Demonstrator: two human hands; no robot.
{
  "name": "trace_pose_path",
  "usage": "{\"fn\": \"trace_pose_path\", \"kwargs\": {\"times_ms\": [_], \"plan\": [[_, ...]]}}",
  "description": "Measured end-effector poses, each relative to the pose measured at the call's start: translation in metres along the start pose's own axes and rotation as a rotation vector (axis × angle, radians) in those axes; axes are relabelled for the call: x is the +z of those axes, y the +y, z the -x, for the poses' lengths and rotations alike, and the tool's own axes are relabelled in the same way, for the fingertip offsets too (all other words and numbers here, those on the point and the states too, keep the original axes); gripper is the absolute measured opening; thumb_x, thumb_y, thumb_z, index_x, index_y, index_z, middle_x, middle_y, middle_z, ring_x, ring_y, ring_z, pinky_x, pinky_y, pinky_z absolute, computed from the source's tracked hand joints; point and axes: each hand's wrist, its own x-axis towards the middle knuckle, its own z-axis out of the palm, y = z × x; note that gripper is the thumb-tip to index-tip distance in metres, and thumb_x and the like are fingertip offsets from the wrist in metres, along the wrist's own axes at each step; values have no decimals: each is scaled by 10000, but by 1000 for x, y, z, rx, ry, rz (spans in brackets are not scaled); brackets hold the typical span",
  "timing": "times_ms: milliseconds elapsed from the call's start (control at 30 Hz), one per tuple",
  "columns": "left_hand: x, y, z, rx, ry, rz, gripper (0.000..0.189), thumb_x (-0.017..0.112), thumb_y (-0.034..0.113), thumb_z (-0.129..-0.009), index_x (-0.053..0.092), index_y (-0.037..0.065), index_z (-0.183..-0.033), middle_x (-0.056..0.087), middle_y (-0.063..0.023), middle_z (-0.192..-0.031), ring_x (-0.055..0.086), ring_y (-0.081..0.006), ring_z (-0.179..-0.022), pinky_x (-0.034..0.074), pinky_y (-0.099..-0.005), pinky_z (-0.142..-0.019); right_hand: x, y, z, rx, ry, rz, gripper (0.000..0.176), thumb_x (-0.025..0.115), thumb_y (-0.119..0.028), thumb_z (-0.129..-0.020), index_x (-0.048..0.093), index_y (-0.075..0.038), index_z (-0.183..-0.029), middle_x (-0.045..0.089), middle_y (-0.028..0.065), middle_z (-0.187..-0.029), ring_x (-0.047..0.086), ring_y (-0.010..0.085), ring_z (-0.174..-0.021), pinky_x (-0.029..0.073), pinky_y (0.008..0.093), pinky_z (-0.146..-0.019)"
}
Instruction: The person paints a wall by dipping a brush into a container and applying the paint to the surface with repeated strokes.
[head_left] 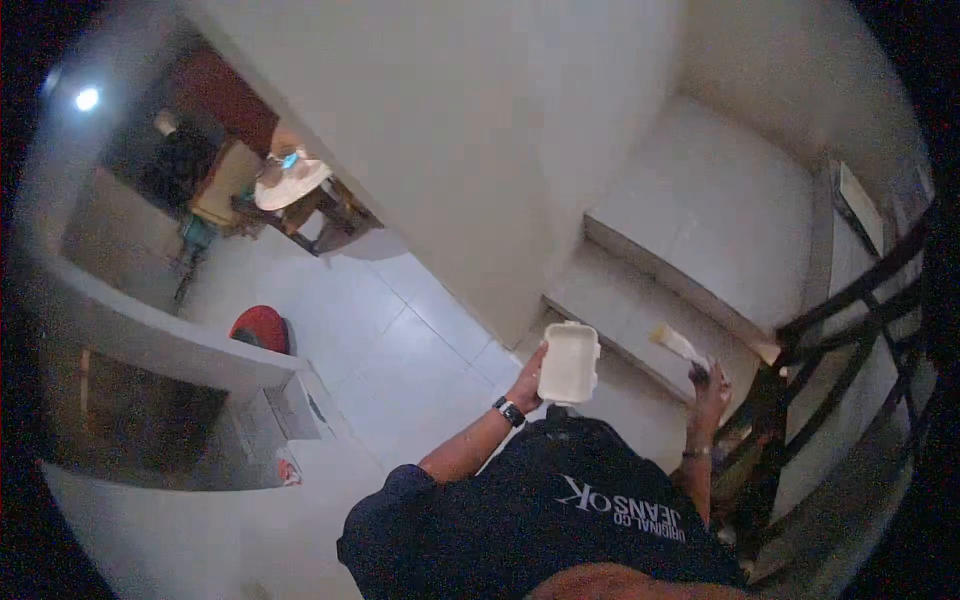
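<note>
My left hand [531, 379] is closed on the edge of a shallow, open, off-white box [571, 362] with small tabs along its rim, like half of a foam food container. Its hollow side faces up toward me, and any contents are too blurred to make out. On the other side, my right hand [711, 388] grips a paintbrush [683, 346] by its handle. The pale yellowish bristles point up and left, over the stair steps and apart from the box. A dark watch [510, 410] sits on my left wrist.
Pale stairs [650, 290] rise ahead to the right, beside a plain wall [440, 150]. A dark railing [850, 300] runs close by my right arm. Tiled floor [400, 340] lies left, with a round-topped table [292, 186], a red rounded object [260, 328] and a low curved wall [180, 325].
</note>
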Motion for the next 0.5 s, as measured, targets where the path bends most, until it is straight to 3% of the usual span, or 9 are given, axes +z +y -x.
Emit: {"fn": "trace_pose_path", "kwargs": {"times_ms": [33,100,133,200,267,333,367,433,500], "plan": [[2,1,3,-5,-41,18,684,447,556,-892,334,97,-1386,471,-129,-1339,520,-268,-1169,462,-447,-953,-15,10,-2,-28,-61,-37,327,551,-189,-930,550,76,-1121,621,129,-986,639,233,-862,527,341,-779],[-4,3,17,-51,-149,115,685,383,558,-916,306,87,-1406,464,-145,-1347,521,-281,-1171,453,-458,-961,-48,41,-1,-413,-104,578,324,556,-188,-928,550,55,-1142,610,110,-1006,609,222,-902,499,333,-820],[-9,-4,23,-5,-34,-51,694,383,563,-913,300,85,-1409,470,-145,-1341,521,-285,-1172,449,-460,-964,-53,48,-5,109,-40,-251,315,572,-189,-918,568,42,-1131,600,99,-1030,576,206,-940,471,328,-858],[-6,9,33,76,-13,-124,691,376,558,-918,290,86,-1415,470,-143,-1342,520,-290,-1173,445,-464,-968,-164,157,-59,32,-53,-216,304,590,-206,-910,571,33,-1096,607,110,-953,591,211,-840,494,318,-748],[-2,16,53,103,-124,-58,680,370,549,-925,284,90,-1419,465,-141,-1347,519,-290,-1173,444,-466,-968,-87,157,-82,-24,-21,-153,295,607,-222,-901,574,24,-1061,614,122,-876,605,216,-739,518,309,-638],[-18,18,70,64,-68,77,647,347,523,-942,274,98,-1424,448,-141,-1363,516,-285,-1177,437,-455,-980,-26,102,-4,-990,-55,828,238,602,-210,-900,575,9,-989,636,133,-801,616,214,-629,505,294,-526],[-21,25,83,75,-72,57,647,347,523,-942,274,98,-1424,448,-141,-1363,516,-285,-1177,437,-455,-980,-4,89,15,-998,-52,805,238,602,-210,-900,575,9,-989,636,133,-801,616,214,-629,505,294,-526],[-18,42,113,61,51,-11,613,352,494,-949,292,100,-1415,424,-148,-1379,501,-324,-1187,420,-488,-986,35,67,48,-118,-130,-232,175,587,-173,-901,583,-1,-931,660,137,-790,634,203,-608,510,290,-516],[-10,13,86,79,58,-33,622,342,503,-948,291,95,-1414,421,-162,-1377,504,-332,-1181,431,-492,-972,39,43,28,3,-165,-238,161,583,-161,-902,579,-3,-929,656,126,-781,630,192,-607,511,288,-521]]}}
